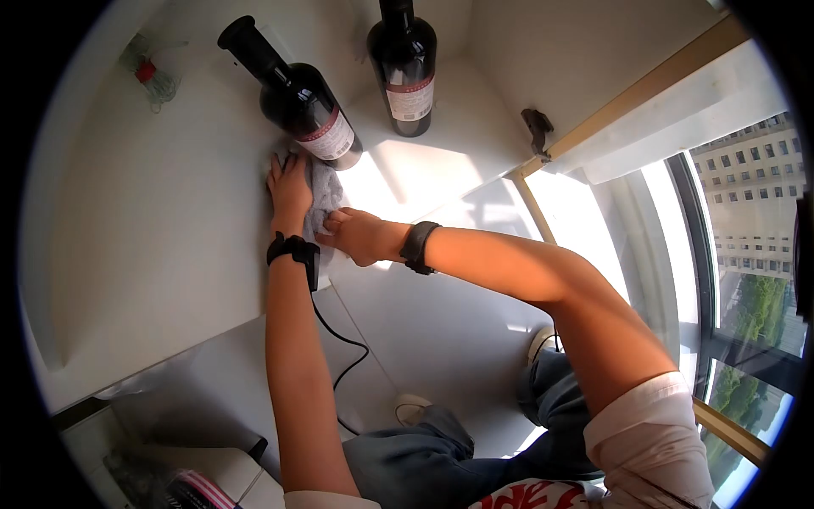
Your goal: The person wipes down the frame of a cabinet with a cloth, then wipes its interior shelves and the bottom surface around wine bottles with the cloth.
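Note:
A bunched grey cloth lies on the white surface, partly hidden under my hands. My left hand is palm down at the cloth's left side, its fingers bent over the far end and closed on it. From the right, my right hand reaches across and has its fingers closed on the cloth's near end. Just beyond my left hand stands a dark wine bottle with a red and white label, close to the cloth. Another dark wine bottle stands farther back to the right; neither hand touches it.
A wire whisk-like item with a red band lies at the far left. The white surface ends at a front edge near my forearms. A dark hinge or latch sits on the right-hand panel. At the right is a window. A black cable hangs below my left wrist.

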Demonstrator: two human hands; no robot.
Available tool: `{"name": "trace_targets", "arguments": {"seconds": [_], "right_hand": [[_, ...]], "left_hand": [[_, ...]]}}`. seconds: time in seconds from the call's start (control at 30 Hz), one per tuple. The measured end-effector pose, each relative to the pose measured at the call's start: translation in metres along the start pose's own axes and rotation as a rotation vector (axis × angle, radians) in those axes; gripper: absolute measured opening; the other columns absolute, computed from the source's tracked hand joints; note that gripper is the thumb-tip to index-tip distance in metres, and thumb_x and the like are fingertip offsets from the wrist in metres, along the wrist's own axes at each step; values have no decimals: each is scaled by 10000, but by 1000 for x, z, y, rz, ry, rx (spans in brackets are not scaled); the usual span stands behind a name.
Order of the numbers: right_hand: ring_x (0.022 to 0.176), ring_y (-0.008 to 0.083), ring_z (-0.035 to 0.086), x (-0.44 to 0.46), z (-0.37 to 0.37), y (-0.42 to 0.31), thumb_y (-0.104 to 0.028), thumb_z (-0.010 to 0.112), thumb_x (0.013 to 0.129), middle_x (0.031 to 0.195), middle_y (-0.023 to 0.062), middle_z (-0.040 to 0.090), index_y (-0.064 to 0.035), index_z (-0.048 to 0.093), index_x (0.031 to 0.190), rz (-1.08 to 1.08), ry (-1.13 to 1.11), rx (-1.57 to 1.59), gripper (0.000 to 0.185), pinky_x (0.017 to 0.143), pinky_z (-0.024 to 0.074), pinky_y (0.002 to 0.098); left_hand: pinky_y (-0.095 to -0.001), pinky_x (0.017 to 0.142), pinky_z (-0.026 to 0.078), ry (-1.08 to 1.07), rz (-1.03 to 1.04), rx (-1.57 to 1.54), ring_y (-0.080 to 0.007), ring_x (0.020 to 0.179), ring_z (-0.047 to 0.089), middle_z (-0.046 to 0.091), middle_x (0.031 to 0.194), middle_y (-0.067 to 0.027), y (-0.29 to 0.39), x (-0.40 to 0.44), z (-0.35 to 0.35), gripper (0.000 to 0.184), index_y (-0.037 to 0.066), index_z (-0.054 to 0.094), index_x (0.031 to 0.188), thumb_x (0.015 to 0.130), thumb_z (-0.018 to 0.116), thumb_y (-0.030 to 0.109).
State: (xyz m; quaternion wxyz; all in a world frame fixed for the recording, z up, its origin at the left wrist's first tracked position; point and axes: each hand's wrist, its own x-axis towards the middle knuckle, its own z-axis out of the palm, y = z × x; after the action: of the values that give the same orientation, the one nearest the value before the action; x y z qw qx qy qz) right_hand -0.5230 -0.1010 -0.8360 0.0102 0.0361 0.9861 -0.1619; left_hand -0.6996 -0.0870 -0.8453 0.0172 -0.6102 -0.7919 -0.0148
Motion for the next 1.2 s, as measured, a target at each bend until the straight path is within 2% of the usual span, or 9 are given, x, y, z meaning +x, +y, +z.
{"name": "trace_targets", "arguments": {"seconds": [0.17,0.37,0.47,0.67,0.77,0.83,0.97,1.07,1.2], "right_hand": [[1083,250,386,10,-9,-4,-98,547,684,1148,113,470,-72,408,1258,66,-27,69,591,925,325,308],[1096,244,371,12,-17,-6,-96,544,686,1168,103,453,-78,388,1277,82,-63,83,612,919,327,304],[1116,250,360,16,-11,-5,-119,556,675,1184,110,444,-84,372,1292,83,-48,63,646,921,325,305],[1189,257,316,20,-15,-7,-170,578,659,1241,129,414,-93,337,1319,104,-142,18,708,931,315,322],[1193,247,311,18,-15,-6,-154,563,675,1238,108,414,-125,338,1321,126,-134,40,685,926,315,338],[1162,226,336,16,-13,-2,-124,545,697,1201,74,437,-153,358,1310,128,-103,63,642,914,323,337],[1200,227,306,20,-13,2,-114,536,707,1232,73,421,-170,363,1307,141,-151,76,627,928,317,371],[1202,225,310,11,-20,-2,-95,528,708,1229,77,425,-164,371,1300,148,-210,74,616,931,315,376],[1181,210,347,-7,-32,2,-68,516,701,1194,69,454,-158,399,1273,164,-300,35,590,919,326,362]], "left_hand": [[-488,1027,182,-12,79,-257,-357,1289,193,387,1325,-81,3,4,-8,496,145,421,1254,779,428,3],[-508,1015,198,-43,150,-192,-377,1277,206,357,1349,-79,5,8,-2,470,135,389,1276,814,408,48],[-514,1015,201,-133,12,-219,-386,1271,211,325,1370,-66,11,10,-9,476,139,346,1302,833,393,82],[-491,1037,197,-179,-225,47,-381,1262,233,301,1378,-37,11,12,-2,575,153,231,1355,815,427,155],[-458,1036,230,-124,-69,215,-373,1257,246,317,1368,-54,-20,17,26,603,135,222,1358,796,436,176],[-439,1027,258,-172,-91,221,-359,1249,271,314,1370,-66,-19,17,21,616,117,204,1363,792,428,176],[-419,998,305,-358,-312,84,-333,1231,319,319,1368,-89,2,4,-18,643,87,165,1371,791,421,195],[-395,992,309,-460,-350,159,-336,1216,345,343,1355,-102,14,-2,-32,663,96,136,1382,795,413,229],[-358,879,416,-401,-317,236,-305,1064,506,520,1184,-107,20,-10,-28,511,85,372,1271,796,411,269]]}}
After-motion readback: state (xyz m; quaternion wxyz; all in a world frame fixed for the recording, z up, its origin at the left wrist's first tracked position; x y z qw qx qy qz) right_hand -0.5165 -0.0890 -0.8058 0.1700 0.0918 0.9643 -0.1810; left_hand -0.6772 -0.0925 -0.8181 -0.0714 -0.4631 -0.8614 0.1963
